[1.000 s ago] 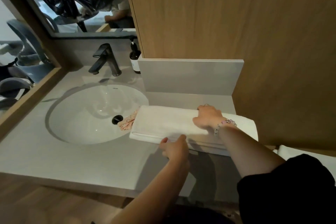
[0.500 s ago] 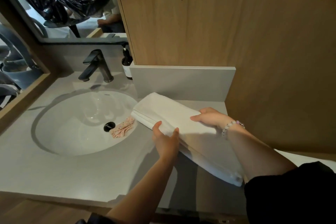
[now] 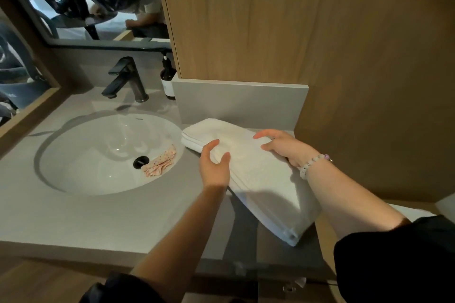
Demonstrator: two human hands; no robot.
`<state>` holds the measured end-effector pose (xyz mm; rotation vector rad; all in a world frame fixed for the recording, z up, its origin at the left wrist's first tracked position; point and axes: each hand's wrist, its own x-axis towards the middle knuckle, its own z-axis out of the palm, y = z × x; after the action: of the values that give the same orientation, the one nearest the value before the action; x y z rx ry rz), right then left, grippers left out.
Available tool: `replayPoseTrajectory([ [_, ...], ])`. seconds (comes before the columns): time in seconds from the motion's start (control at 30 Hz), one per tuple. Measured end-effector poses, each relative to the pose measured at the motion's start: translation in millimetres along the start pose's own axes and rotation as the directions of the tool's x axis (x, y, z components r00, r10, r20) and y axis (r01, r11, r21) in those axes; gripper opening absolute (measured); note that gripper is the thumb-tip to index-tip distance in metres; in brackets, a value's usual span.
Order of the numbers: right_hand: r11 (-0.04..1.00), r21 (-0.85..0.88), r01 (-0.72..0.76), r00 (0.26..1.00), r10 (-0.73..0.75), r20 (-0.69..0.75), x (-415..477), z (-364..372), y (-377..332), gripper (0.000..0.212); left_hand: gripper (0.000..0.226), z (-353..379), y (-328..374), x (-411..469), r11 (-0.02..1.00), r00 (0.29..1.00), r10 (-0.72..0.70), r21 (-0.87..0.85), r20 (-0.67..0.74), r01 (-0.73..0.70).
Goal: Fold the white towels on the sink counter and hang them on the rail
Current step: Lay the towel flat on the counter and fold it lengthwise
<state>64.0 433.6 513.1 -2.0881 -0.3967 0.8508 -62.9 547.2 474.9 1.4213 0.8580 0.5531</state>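
Both hands clasp the folded white towel (image 3: 266, 187): the left hand (image 3: 214, 167) curls round its basin-side long edge, the right hand (image 3: 283, 147) round the wall-side edge. It slants over the grey counter's (image 3: 98, 216) right end, beside the basin (image 3: 86, 155), below wood panelling (image 3: 270, 19).

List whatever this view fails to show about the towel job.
- Rail: outside the head view's frame.
- Underside of the folded towel: head view, hidden by its upper layers, the left hand and the right hand.
- White thing at right edge: mostly behind the black sleeve.
- Label on the bottle: too small to read.
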Motion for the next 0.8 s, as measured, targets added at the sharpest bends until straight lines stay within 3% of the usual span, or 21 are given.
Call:
replayPoseTrajectory([
  [0.3, 0.971, 0.235, -0.047, 0.989, 0.079, -0.129, -88.2, 14.2, 2.4, 0.049, 0.022, -25.6, 27.1, -36.8, 0.991, 0.977, 0.119, -0.081, 0.177, -0.106],
  [0.4, 0.926, 0.377, 0.015, 0.972, 0.075, -0.223, -114.6, 15.5, 13.7, 0.031, 0.022, -23.7, 37.4, -53.1, 0.98, 0.945, 0.198, -0.079, 0.261, -0.184],
  [0.6, 0.875, 0.458, 0.158, 0.861, 0.105, -0.497, -179.1, 7.7, 39.1, 0.016, 0.022, 2.5, 63.1, -98.3, 0.956, 0.84, 0.278, -0.049, 0.466, -0.289],
  [0.8, 0.846, 0.457, 0.274, 0.735, 0.122, -0.667, -245.1, -27.0, 59.0, 0.024, 0.021, 47.9, 86.3, -148.6, 0.9, 0.694, 0.394, -0.099, 0.603, -0.425],
])
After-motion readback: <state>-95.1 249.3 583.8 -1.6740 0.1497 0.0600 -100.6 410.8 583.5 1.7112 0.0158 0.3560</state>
